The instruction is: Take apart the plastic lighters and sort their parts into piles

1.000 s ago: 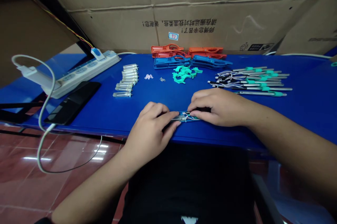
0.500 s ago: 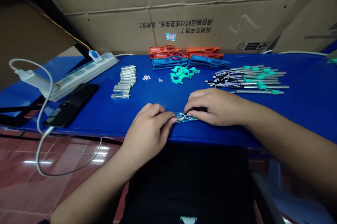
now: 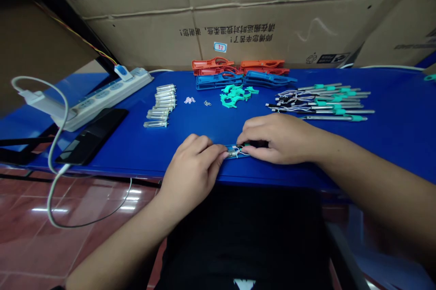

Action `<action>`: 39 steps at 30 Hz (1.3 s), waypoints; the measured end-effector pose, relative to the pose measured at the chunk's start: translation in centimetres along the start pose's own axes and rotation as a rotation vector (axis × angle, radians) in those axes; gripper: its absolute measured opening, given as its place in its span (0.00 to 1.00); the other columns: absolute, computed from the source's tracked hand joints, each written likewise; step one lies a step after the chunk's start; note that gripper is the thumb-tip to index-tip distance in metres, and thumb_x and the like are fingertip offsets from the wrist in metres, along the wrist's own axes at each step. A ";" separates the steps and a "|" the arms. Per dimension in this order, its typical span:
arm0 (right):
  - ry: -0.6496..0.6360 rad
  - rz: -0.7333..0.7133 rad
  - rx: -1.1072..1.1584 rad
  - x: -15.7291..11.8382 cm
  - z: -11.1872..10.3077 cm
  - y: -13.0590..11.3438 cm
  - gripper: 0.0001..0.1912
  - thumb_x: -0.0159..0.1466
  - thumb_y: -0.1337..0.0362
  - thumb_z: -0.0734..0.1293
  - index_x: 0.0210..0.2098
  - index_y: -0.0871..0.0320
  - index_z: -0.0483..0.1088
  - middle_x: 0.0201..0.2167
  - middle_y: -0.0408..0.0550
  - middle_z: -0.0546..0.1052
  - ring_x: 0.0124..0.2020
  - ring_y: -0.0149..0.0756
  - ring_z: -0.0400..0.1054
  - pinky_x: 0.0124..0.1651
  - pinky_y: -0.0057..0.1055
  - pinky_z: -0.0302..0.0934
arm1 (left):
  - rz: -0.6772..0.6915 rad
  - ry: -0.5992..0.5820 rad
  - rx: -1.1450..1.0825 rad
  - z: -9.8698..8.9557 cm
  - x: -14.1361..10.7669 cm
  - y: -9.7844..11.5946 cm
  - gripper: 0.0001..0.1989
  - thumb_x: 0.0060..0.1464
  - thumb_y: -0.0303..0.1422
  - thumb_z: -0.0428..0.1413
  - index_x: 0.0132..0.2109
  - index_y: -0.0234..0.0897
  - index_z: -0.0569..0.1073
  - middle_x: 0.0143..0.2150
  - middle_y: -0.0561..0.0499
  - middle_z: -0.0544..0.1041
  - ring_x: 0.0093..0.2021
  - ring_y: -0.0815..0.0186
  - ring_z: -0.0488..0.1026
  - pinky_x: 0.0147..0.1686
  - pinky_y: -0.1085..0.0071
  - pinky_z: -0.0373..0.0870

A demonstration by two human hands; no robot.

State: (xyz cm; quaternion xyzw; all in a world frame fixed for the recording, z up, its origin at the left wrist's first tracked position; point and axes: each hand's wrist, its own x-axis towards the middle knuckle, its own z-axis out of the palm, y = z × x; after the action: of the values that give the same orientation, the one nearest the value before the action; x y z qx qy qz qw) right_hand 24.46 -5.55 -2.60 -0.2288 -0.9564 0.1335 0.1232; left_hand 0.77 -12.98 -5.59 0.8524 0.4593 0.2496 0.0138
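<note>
A blue plastic lighter housing (image 3: 233, 157) lies near the table's front edge, mostly covered by my hands. Inside it I make out a clear fuel tank, thin white wires (image 3: 238, 150) and a bit of green. My left hand (image 3: 195, 165) pinches the housing's left end between thumb and forefinger. Over its right part, my right hand (image 3: 277, 139) is curled with thumb and forefinger closed at the wires, hiding that end. Beyond it lie several metal lighter tubes (image 3: 340, 112) with green parts and wires. Several clear fuel tanks (image 3: 156, 124) form a column on the left.
Orange housings (image 3: 264, 64) and blue housings (image 3: 218, 82) are stacked at the back against a cardboard box (image 3: 143, 36). Green trigger pieces (image 3: 231, 99), small pink bits (image 3: 190, 100) and tiny metal pins (image 3: 207, 103) lie in front. A phone (image 3: 91, 135) and power strip (image 3: 109, 97) occupy the left.
My right thumb and fingers have shifted slightly left along the wires, and less green shows between the hands. My left hand keeps its place on the housing.
</note>
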 end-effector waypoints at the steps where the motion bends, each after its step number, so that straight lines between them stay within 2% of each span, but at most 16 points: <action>1: 0.002 -0.008 -0.018 0.0 0.0 0.0 0.11 0.67 0.63 0.64 0.44 0.56 0.78 0.38 0.48 0.79 0.36 0.36 0.72 0.39 0.31 0.62 | -0.002 0.002 -0.010 0.1 0.0 0.0 0.10 0.67 0.32 0.52 0.45 0.36 0.78 0.36 0.48 0.73 0.36 0.61 0.66 0.38 0.63 0.65; 7: 0.022 0.005 -0.006 0.4 0.4 0.1 0.10 0.67 0.63 0.65 0.41 0.55 0.80 0.36 0.47 0.79 0.35 0.34 0.72 0.38 0.30 0.61 | -0.002 0.021 -0.060 0.1 0.1 -0.1 0.09 0.67 0.32 0.53 0.45 0.36 0.78 0.37 0.48 0.73 0.37 0.62 0.66 0.38 0.64 0.66; 13: 0.059 0.210 0.182 1.2 0.6 -0.1 0.05 0.62 0.62 0.71 0.34 0.56 0.80 0.30 0.43 0.78 0.30 0.29 0.70 0.34 0.28 0.60 | -0.014 0.023 -0.108 0.2 0.1 -0.1 0.09 0.66 0.32 0.54 0.44 0.36 0.78 0.36 0.48 0.73 0.38 0.63 0.66 0.39 0.65 0.66; 15: 0.060 0.238 0.203 1.4 0.7 -0.2 0.05 0.61 0.62 0.71 0.33 0.56 0.80 0.30 0.42 0.77 0.29 0.29 0.69 0.33 0.27 0.59 | -0.020 0.037 -0.112 0.2 0.1 -0.2 0.08 0.65 0.32 0.55 0.44 0.36 0.79 0.36 0.48 0.73 0.38 0.63 0.67 0.39 0.65 0.66; 19: 0.060 0.240 0.197 1.3 0.7 -0.1 0.06 0.61 0.61 0.71 0.33 0.56 0.79 0.30 0.42 0.77 0.29 0.28 0.68 0.34 0.27 0.59 | -0.011 0.053 -0.130 0.2 0.0 -0.3 0.09 0.65 0.32 0.56 0.45 0.35 0.80 0.37 0.47 0.74 0.39 0.63 0.67 0.40 0.66 0.66; 24: 0.060 0.259 0.204 1.0 0.7 -0.2 0.07 0.61 0.60 0.71 0.33 0.56 0.79 0.31 0.42 0.77 0.27 0.28 0.66 0.33 0.28 0.58 | 0.014 -0.034 -0.159 -0.5 0.3 -0.6 0.11 0.65 0.30 0.55 0.49 0.36 0.80 0.39 0.47 0.75 0.39 0.63 0.68 0.40 0.65 0.67; 29: 0.052 0.246 0.193 1.1 0.7 -0.4 0.07 0.63 0.60 0.69 0.35 0.56 0.79 0.31 0.43 0.77 0.28 0.28 0.66 0.33 0.28 0.58 | 0.013 -0.076 -0.233 -0.9 0.7 -1.0 0.10 0.64 0.30 0.56 0.49 0.39 0.80 0.40 0.49 0.77 0.40 0.63 0.70 0.42 0.65 0.69; 35: 0.128 0.206 0.120 -0.2 -1.3 -0.1 0.10 0.65 0.57 0.68 0.38 0.55 0.79 0.37 0.47 0.77 0.32 0.32 0.69 0.37 0.31 0.61 | -0.054 -0.036 -0.314 -1.3 0.3 -1.5 0.17 0.63 0.34 0.58 0.59 0.40 0.73 0.44 0.49 0.80 0.44 0.64 0.74 0.47 0.65 0.71; 39: 0.184 0.169 0.049 -1.2 -2.6 0.3 0.10 0.66 0.57 0.66 0.37 0.53 0.78 0.37 0.47 0.78 0.36 0.37 0.72 0.42 0.35 0.64 | -0.160 0.032 -0.368 -1.9 0.2 -2.8 0.13 0.65 0.35 0.55 0.54 0.41 0.76 0.45 0.49 0.78 0.44 0.65 0.75 0.46 0.67 0.73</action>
State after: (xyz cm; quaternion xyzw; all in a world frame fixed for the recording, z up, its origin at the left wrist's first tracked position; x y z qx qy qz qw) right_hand 26.40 -5.28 -0.45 -0.3170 -0.9148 0.1453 0.2041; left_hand -2.12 -11.60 -4.57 0.7923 0.4722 0.3410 0.1817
